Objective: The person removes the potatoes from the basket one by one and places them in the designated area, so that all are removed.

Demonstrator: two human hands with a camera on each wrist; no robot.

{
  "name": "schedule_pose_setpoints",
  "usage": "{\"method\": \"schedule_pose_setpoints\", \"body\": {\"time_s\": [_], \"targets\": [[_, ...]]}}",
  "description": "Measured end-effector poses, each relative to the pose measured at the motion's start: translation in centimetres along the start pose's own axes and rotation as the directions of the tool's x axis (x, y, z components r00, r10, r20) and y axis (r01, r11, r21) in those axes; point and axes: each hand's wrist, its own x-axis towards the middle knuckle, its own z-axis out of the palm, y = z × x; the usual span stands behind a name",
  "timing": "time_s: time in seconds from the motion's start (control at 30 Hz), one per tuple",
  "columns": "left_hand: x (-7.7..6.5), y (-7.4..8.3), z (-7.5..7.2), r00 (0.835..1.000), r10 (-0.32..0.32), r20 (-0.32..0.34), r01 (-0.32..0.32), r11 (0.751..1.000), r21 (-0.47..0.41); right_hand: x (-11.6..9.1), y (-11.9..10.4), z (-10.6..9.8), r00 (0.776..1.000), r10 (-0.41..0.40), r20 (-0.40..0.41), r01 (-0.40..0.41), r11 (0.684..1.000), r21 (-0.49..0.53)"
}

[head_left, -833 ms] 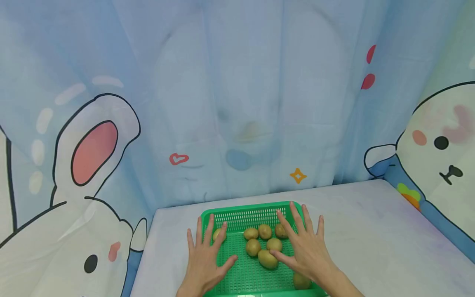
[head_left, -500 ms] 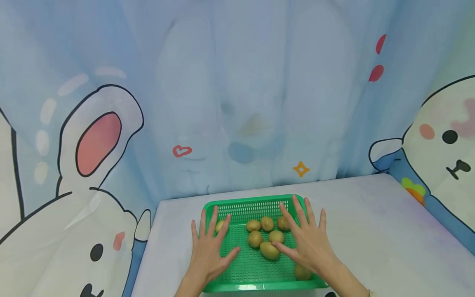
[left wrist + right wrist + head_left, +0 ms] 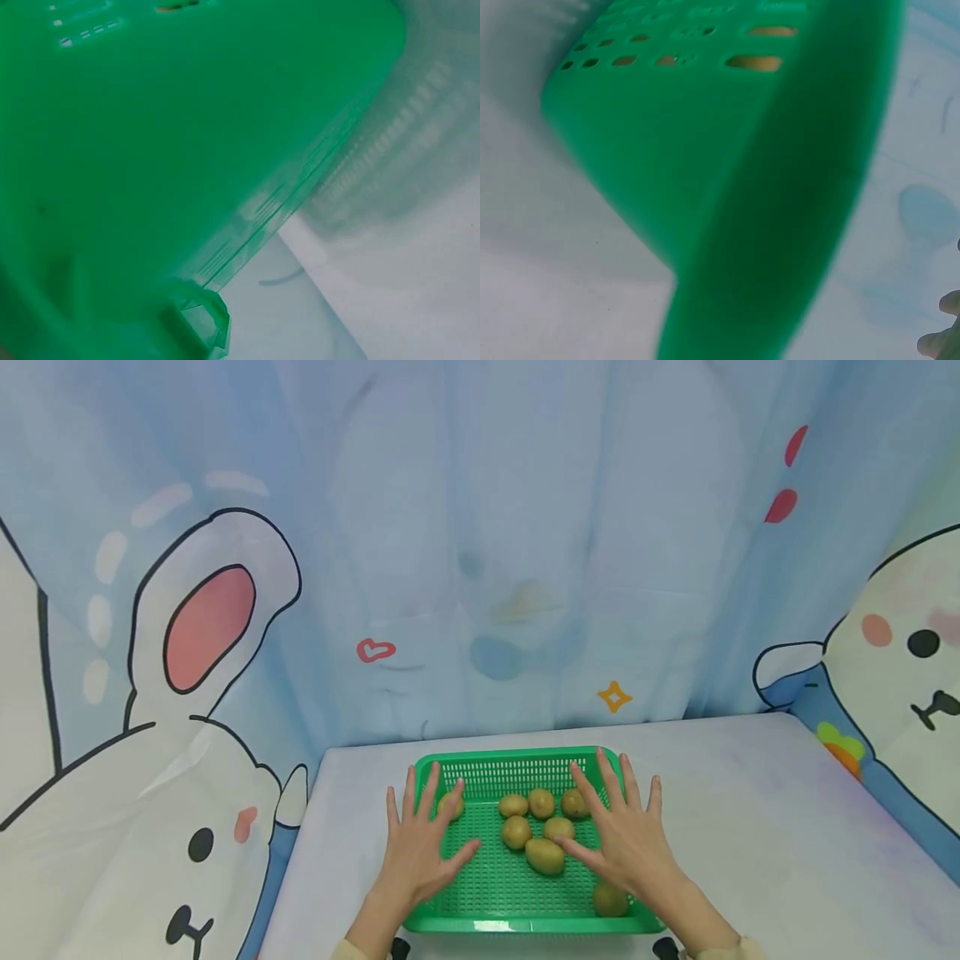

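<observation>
At lower centre of the head view, left hand and right hand spread, pinching nothing, over green basket, potatoes mostly bunched near its middle, where a light touch should limit rolling.

Before me a pale blue curtain is hanging in folds behind the white desk. A large printed rabbit is filling the left side, a white cartoon animal is peering from the right, and a red heart and orange star are showing between them.
</observation>
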Motion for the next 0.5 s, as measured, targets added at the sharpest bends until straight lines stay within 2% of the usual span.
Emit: {"method": "schedule_pose_setpoints", "body": {"time_s": [0.2, 0.5], "targets": [[0.3, -0.5, 0.1, 1.000, 0.005, 0.018, -0.005, 1.000, -0.007, 0.2, 0.2, 0.2, 1.000, 0.009, 0.014, -0.009, 1.000, -0.003], [0.7, -1.1, 0.4, 0.999, 0.004, 0.035, -0.005, 1.000, 0.029, 0.5, 0.4, 0.5, 0.999, 0.009, 0.032, -0.008, 1.000, -0.008]]}}
